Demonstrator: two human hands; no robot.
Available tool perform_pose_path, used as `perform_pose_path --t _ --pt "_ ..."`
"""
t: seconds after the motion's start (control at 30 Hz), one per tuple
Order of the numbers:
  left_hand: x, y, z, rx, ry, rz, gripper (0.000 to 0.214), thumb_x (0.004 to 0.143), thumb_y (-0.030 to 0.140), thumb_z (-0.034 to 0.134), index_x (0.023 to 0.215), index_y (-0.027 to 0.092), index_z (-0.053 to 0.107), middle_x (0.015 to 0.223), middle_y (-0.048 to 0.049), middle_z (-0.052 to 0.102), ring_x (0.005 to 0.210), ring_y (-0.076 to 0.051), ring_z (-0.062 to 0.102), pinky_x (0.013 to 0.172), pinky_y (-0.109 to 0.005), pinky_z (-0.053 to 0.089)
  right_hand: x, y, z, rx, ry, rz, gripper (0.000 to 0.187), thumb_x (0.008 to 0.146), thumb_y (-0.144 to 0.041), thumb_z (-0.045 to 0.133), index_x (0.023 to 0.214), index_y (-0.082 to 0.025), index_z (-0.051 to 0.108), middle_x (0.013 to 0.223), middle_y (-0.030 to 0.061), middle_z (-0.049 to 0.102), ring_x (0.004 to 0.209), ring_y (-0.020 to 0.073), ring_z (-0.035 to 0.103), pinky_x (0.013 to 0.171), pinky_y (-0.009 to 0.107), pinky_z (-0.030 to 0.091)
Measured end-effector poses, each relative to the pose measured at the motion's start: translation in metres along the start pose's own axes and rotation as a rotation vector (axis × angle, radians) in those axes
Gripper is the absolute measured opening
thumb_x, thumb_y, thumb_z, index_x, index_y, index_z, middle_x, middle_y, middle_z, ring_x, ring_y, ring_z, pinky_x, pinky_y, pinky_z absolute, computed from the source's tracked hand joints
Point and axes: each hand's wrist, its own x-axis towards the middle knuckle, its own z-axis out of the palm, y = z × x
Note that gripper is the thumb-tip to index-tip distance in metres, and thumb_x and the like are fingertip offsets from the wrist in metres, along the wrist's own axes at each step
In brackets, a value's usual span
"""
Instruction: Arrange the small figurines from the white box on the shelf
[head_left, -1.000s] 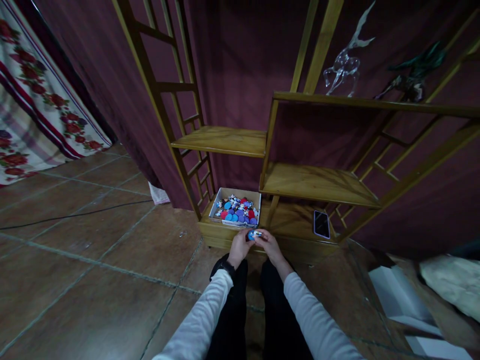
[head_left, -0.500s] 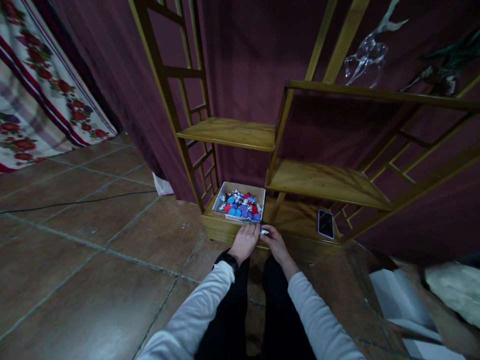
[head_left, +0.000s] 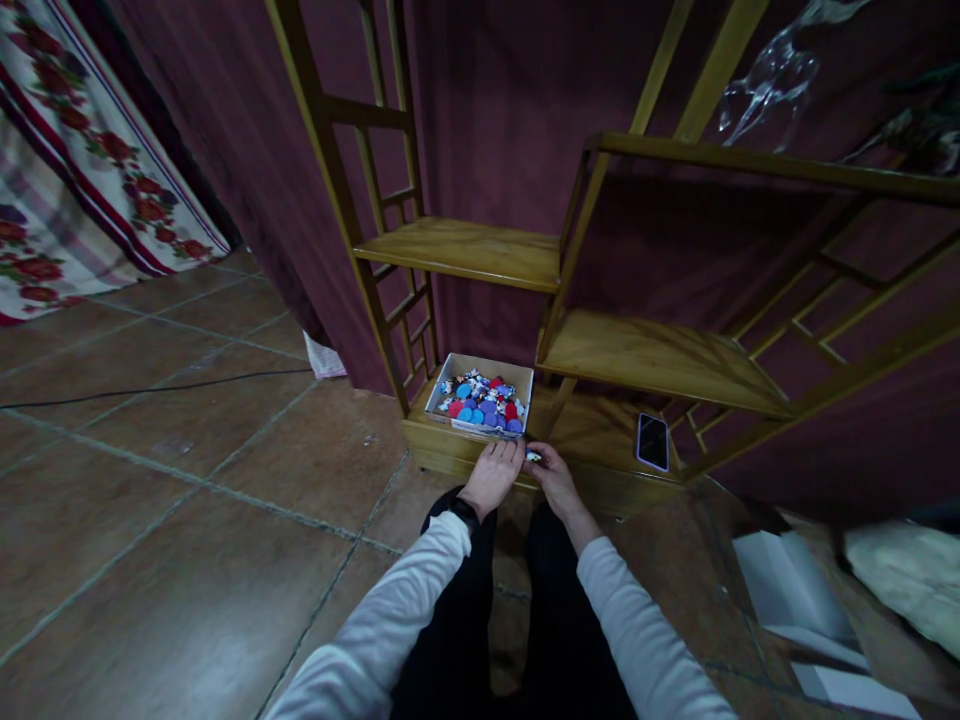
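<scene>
Head view puts a small white-and-yellow piece (head_left: 533, 457) at the fingertips of the right hand (head_left: 553, 477), just before the near right corner of an open cardboard box (head_left: 512, 373). The right hand looks pinched on it. The left hand (head_left: 495, 473) sits close alongside, back up, its fingers together; whether they grip the piece too cannot be told, since the knuckles hide them.

Dropping looks like the main risk: the piece is tiny, and a slip here could send it past the front edge of the wooden shelf unit (head_left: 450, 442) to the tiled floor (head_left: 300, 520). Knuckles this near the box could also nudge it, shifting the loose pile of coloured discs (head_left: 489, 407) inside. The smartphone (head_left: 652, 442) lies well apart, so a knock there seems unlikely.
</scene>
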Motion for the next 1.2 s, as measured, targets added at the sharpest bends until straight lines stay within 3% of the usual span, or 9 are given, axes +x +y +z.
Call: perform_pose_path --t 0.17,0.3,0.43,0.67,0.83,1.03,1.2 --pt "0.001 -0.007 0.003 -0.443 0.007 -0.211 0.046 0.077 0.019 0.056 0.122 0.02 0.05 0.116 -0.0098 0.059 0.106 -0.022 0.053 0.091 -0.035 0.04 -0.005 -0.008 0.002 -0.042 -0.023 -0.007 0.036 0.063 -0.037 0.071 0.095 -0.023 0.063 0.093 0.0017 0.066 0.087 0.0192 0.059 0.082 0.033 0.047" --pt "0.005 -0.009 0.011 -1.001 0.016 -0.406 0.039 0.067 0.026 0.067 0.105 0.018 0.063 0.092 -0.0059 0.068 0.085 -0.02 0.061 0.078 -0.029 0.047 -0.008 -0.014 0.003 -0.024 -0.018 0.03 0.041 0.065 -0.044 0.07 0.099 -0.022 0.064 0.096 0.0037 0.067 0.088 0.0214 0.061 0.076 0.033 0.051" --pt "0.004 -0.002 0.017 -1.287 0.069 -0.506 0.04 0.059 0.038 0.072 0.09 0.013 0.066 0.075 -0.0029 0.067 0.07 -0.016 0.06 0.068 -0.026 0.047 -0.011 -0.014 0.002 -0.02 -0.013 0.023 0.039 0.068 -0.049 0.067 0.097 -0.023 0.066 0.092 0.0032 0.068 0.086 0.021 0.062 0.071 0.032 0.052" --pt "0.005 0.021 0.015 -1.41 0.096 -0.638 0.045 0.053 0.05 0.074 0.079 0.013 0.068 0.051 0.0038 0.054 0.046 -0.008 0.046 0.047 -0.019 0.035 -0.019 -0.015 -0.009 -0.058 0.023 -0.019 0.037 0.064 -0.053 0.069 0.087 -0.024 0.068 0.085 0.0024 0.068 0.077 0.0214 0.064 0.061 0.031 0.053" --pt "0.017 0.039 0.003 -1.5 0.064 -0.67 0.048 0.054 0.047 0.075 0.088 0.013 0.069 0.066 -0.0016 0.065 0.055 -0.01 0.055 0.054 -0.02 0.042 -0.024 -0.038 -0.021 -0.051 0.073 -0.053 0.034 0.066 -0.051 0.068 0.085 -0.023 0.068 0.081 0.0019 0.068 0.07 0.0189 0.062 0.054 0.027 0.051" --pt "0.031 0.061 -0.025 -1.554 0.093 -0.632 0.046 0.058 0.044 0.074 0.092 0.013 0.069 0.08 -0.0052 0.069 0.065 -0.012 0.059 0.06 -0.021 0.045 -0.03 -0.077 -0.027 -0.027 0.068 -0.109 0.03 0.066 -0.046 0.07 0.085 -0.022 0.067 0.079 0.0013 0.067 0.068 0.0169 0.061 0.052 0.024 0.049" --pt "0.037 0.074 -0.053 -1.586 0.122 -0.6 0.047 0.061 0.046 0.072 0.094 0.012 0.068 0.073 -0.005 0.067 0.059 -0.011 0.057 0.057 -0.021 0.045 -0.037 -0.105 -0.023 -0.002 0.119 -0.138 0.036 0.066 -0.044 0.07 0.095 -0.022 0.066 0.09 0.0033 0.068 0.07 0.017 0.062 0.058 0.028 0.052"
